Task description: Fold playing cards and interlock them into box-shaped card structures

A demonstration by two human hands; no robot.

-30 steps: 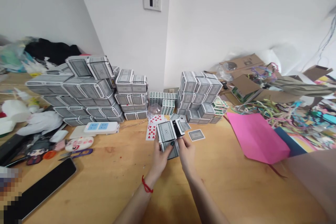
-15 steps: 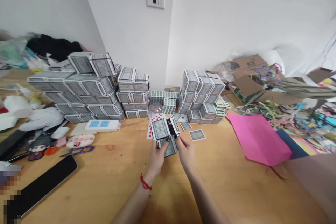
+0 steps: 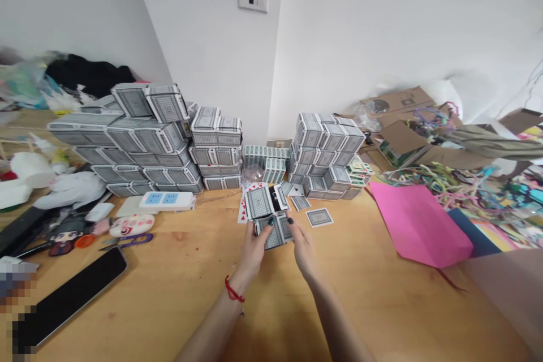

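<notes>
A grey-backed playing-card box [image 3: 258, 203], part folded with a dark gap at its upper right, is held over the middle of the desk. My left hand [image 3: 255, 248] is closed on its lower left, thumb lying over the card backs. On the right edge, my right hand [image 3: 304, 249] grips it between thumb and fingers; the fingers beneath are partly hidden. Just behind lie face-up heart cards [image 3: 242, 212]. A loose card [image 3: 319, 217] rests face down to the right, with another card [image 3: 301, 203] nearer the stacks.
Stacked card blocks stand in a left pile [image 3: 148, 141], a middle pile [image 3: 216, 150] and a right pile [image 3: 326, 147]. A power strip [image 3: 167, 200], scissors [image 3: 131, 241] and a black phone [image 3: 76, 300] lie left. Pink paper [image 3: 419, 223] and tangled cords [image 3: 462, 186] are right.
My right thumb and fingers have shifted slightly outward and up along the box's right side, showing more of its lower right panel. My left hand keeps its hold.
</notes>
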